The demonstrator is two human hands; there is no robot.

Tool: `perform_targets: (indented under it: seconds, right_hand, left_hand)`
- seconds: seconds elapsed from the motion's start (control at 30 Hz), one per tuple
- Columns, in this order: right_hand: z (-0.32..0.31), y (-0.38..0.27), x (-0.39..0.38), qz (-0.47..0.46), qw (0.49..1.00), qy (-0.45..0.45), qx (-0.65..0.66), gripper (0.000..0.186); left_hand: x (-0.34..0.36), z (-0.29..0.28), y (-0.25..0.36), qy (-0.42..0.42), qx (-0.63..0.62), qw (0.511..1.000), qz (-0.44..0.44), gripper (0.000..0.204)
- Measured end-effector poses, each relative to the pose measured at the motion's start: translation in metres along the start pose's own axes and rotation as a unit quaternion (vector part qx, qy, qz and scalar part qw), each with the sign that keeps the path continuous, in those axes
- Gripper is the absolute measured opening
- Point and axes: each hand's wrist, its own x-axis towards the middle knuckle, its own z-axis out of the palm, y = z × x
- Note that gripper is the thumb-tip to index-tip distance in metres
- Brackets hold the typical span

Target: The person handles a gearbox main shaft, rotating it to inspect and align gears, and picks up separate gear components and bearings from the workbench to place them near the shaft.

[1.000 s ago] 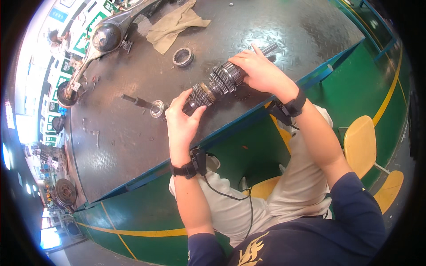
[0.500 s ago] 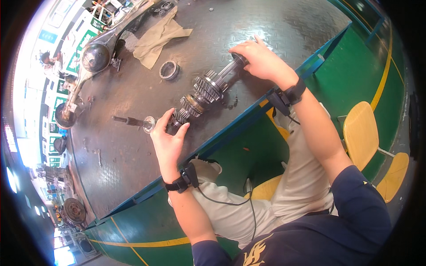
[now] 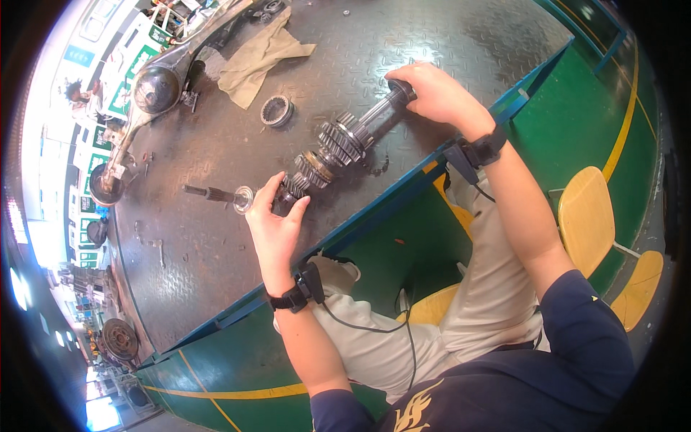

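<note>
My left hand is closed round the small gears at the lower-left end of a steel gear shaft assembly. My right hand grips the other end, at a dark collar on the bare shaft, beyond the largest gear. The assembly lies diagonally over the metal table near its blue edge. Left of my left hand are a short splined shaft and a shiny bearing. A toothed ring lies above the assembly.
A tan cloth and a long axle housing are at the back left, with a person beyond. A flanged disc is at the lower left. Yellow chairs stand right of my legs on the green floor.
My left hand has moved down and left to the assembly's end gears. My right hand has moved off the gear cluster, outward along the shaft to the dark collar.
</note>
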Motion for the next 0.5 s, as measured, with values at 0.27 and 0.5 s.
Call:
perform_targets:
  seconds: [0.27,0.5]
  right_hand:
    - [0.033,-0.043,0.003,-0.073,0.995,-0.074,0.003,0.052]
    - [0.045,-0.058,0.004,-0.118,0.992,-0.046,0.003,0.038]
  left_hand:
    - [-0.001,0.005,-0.006,0.014,-0.004,1.000,0.027,0.056]
    - [0.004,0.023,0.000,0.011,-0.029,0.997,0.068,0.059]
